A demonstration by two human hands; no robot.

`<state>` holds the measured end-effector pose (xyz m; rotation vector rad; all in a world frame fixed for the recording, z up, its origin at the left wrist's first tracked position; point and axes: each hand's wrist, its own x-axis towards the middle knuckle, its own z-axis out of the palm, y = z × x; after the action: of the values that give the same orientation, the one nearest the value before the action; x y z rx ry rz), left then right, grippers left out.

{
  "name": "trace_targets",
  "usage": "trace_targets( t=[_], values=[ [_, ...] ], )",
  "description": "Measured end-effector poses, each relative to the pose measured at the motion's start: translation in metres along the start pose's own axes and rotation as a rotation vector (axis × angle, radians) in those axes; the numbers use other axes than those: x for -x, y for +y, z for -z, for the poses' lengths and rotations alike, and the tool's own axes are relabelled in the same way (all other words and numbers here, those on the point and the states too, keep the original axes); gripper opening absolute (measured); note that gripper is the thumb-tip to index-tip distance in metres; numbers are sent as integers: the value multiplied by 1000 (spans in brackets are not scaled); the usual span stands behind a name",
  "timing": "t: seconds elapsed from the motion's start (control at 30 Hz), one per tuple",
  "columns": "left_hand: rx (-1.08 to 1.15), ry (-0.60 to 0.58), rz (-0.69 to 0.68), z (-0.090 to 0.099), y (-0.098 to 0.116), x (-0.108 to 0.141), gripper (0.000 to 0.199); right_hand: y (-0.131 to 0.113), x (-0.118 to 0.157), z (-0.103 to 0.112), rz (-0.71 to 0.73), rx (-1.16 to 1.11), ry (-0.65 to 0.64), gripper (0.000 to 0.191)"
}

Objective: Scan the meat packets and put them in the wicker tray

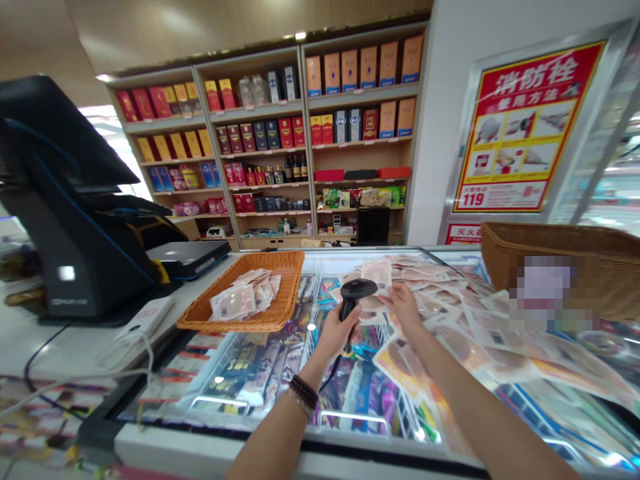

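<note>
My left hand (340, 331) grips the handle of a black handheld barcode scanner (356, 293), with a dark bead bracelet on the wrist. My right hand (404, 308) pinches a clear plastic packet of sliced meat (376, 275) just beyond the scanner head. Many similar flat packets (430, 270) lie scattered across the freezer top to the right. To the left, an orange wicker tray (295, 263) holds a small stack of packets, apart from both hands. Below my hands, colourful packages show inside a glass-topped chest freezer (270, 373).
A black checkout terminal (65, 200) and a flat grey device (190, 259) stand on the white counter (65, 353) at left, with loose cables. A brown wicker basket (550, 257) sits at right, partly blurred. Shelves of boxed liquor (260, 133) fill the back wall.
</note>
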<state>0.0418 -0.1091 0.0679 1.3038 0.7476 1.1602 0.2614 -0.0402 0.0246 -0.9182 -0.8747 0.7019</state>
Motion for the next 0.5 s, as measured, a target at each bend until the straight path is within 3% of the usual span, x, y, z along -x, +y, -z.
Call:
trace_targets(
  t=[0.13,0.27,0.37,0.5],
  values=[
    [34,74,-28,12,16,-3,73,1,-5,-4,-23,-9,76,62],
    [10,163,-85,44,45,-5,74,0,-16,-28,-42,-21,101,56],
    [-37,223,-136,79,68,-4,73,-6,-23,-66,-114,-12,75,45],
    [-97,337,-204,130,94,5,70,-10,-24,-139,-217,-8,-25,34]
  ],
)
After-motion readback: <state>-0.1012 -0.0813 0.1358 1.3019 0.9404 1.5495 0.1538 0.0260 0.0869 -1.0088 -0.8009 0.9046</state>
